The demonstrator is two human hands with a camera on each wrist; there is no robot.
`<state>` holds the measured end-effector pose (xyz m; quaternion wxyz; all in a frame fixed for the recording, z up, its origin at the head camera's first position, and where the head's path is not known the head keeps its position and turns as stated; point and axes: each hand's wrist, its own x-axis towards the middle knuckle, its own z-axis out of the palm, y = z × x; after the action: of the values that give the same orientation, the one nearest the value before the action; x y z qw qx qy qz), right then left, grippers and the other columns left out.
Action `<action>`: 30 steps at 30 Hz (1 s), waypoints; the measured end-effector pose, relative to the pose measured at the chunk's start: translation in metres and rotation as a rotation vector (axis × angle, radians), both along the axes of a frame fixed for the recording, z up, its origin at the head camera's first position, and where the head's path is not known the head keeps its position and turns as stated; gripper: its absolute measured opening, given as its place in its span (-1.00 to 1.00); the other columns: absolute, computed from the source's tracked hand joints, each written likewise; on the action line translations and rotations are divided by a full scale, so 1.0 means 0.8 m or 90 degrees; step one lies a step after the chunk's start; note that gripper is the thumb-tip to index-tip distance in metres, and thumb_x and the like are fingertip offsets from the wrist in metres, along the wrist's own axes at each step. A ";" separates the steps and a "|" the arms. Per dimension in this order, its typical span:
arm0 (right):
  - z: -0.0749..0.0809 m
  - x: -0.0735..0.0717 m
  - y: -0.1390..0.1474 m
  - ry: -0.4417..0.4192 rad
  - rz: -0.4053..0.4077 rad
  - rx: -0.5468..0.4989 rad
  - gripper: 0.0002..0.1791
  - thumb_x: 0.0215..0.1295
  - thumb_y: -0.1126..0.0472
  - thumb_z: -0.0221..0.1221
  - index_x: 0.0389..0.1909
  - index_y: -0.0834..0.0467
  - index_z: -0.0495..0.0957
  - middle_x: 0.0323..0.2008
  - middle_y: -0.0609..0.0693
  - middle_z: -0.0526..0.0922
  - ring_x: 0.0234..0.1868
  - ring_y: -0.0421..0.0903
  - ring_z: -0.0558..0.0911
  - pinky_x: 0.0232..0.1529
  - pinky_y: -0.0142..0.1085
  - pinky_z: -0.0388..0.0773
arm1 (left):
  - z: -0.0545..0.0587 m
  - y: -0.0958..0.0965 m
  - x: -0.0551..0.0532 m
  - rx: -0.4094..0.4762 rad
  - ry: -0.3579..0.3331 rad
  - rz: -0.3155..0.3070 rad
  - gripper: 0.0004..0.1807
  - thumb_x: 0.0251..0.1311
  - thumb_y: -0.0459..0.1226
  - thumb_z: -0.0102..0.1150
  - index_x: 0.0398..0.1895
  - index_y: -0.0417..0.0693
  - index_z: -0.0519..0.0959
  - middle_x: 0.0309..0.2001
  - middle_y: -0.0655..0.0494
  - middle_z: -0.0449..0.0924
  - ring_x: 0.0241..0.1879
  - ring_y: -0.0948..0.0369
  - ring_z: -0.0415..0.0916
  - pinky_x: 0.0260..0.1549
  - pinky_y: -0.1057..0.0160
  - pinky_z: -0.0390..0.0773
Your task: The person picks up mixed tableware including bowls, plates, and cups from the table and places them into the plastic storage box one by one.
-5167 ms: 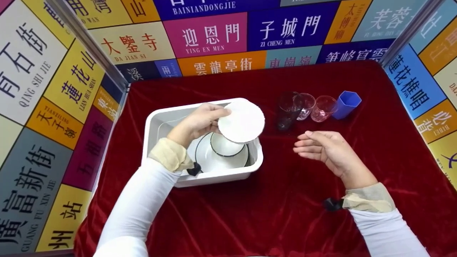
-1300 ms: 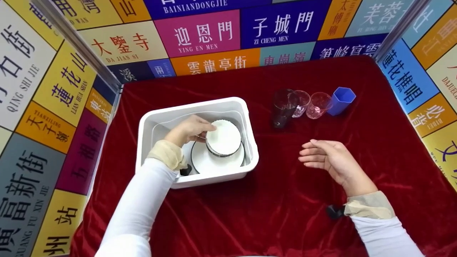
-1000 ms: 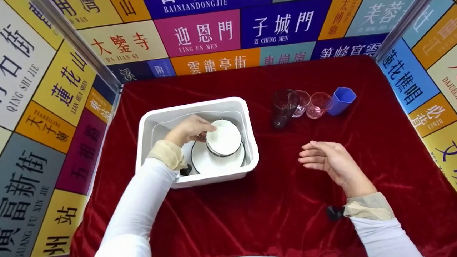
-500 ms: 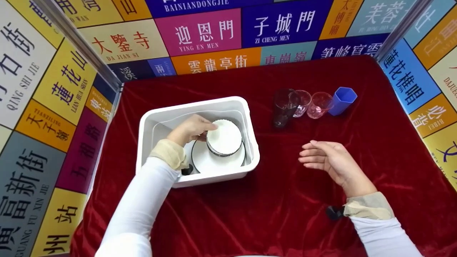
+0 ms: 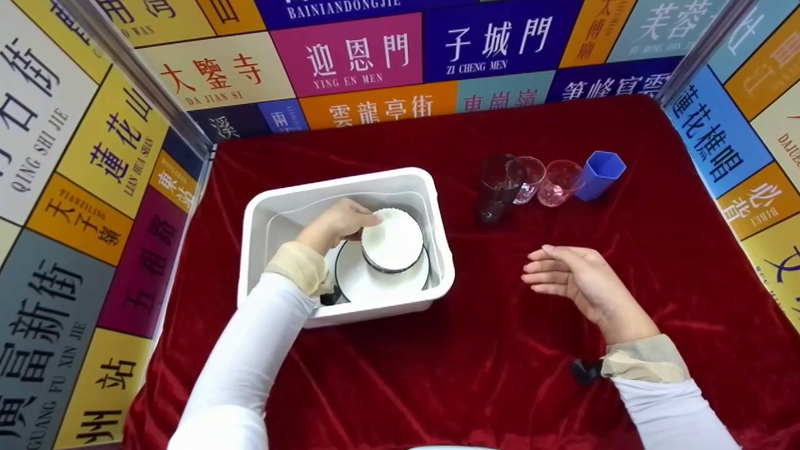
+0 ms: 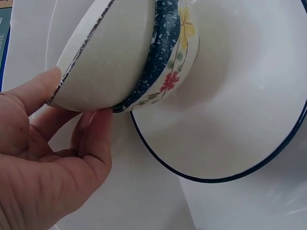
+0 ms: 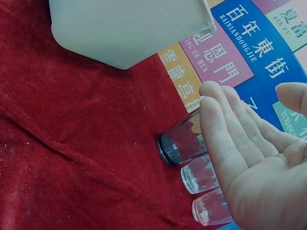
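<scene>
With thumb on the rim and fingers beneath, my left hand (image 5: 342, 222) holds a small white bowl (image 5: 392, 240) with a speckled edge. In the left wrist view, the white bowl (image 6: 105, 57) sits against a second bowl (image 6: 163, 62) with a blue speckled band and painted flowers. Under them is a wider white dish (image 6: 230, 143) with a dark blue rim. All of these are inside a white plastic tub (image 5: 440, 250). My right hand (image 5: 578, 275) hovers over the cloth, fingers extended and holding nothing.
Behind my right hand stand a dark glass (image 5: 498, 187), a clear glass (image 5: 530, 181), a pink glass (image 5: 558, 184) and a blue cup (image 5: 601, 175). Red velvet cloth (image 5: 475, 369) covers the table. Printed panels (image 5: 356, 53) wall in the back and sides.
About five seconds ago the held bowl was higher, tilted above the other bowl; it has since come down into the tub onto it. Over the last second both hands hardly move.
</scene>
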<state>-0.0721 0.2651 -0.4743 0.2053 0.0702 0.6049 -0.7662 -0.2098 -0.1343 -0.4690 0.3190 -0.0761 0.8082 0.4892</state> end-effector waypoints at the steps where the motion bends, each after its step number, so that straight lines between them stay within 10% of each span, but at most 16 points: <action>1: 0.000 -0.001 0.000 0.000 0.001 0.001 -0.65 0.56 0.10 0.05 -0.10 0.25 0.71 -0.28 0.10 0.81 -0.18 0.00 0.81 -0.09 -0.17 0.74 | 0.000 0.000 0.000 0.002 -0.002 0.003 -0.58 0.39 -0.26 0.20 0.23 -0.31 0.56 -0.03 -0.03 0.64 -0.39 0.35 0.55 0.09 0.14 0.62; 30: -0.008 -0.005 0.000 -0.019 -0.005 -0.006 -0.68 0.55 0.10 0.06 -0.15 0.18 0.74 -0.27 0.10 0.81 -0.17 -0.02 0.80 -0.09 -0.16 0.74 | -0.008 -0.002 0.004 -0.074 0.071 -0.079 -0.62 0.42 -0.13 0.18 0.04 -0.28 0.68 -0.51 0.24 0.44 -0.47 0.36 0.44 -0.12 0.19 0.68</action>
<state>-0.0760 0.2652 -0.4810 0.2116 0.0830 0.5981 -0.7685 -0.2065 -0.1358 -0.4758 0.2980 -0.0172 0.8550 0.4242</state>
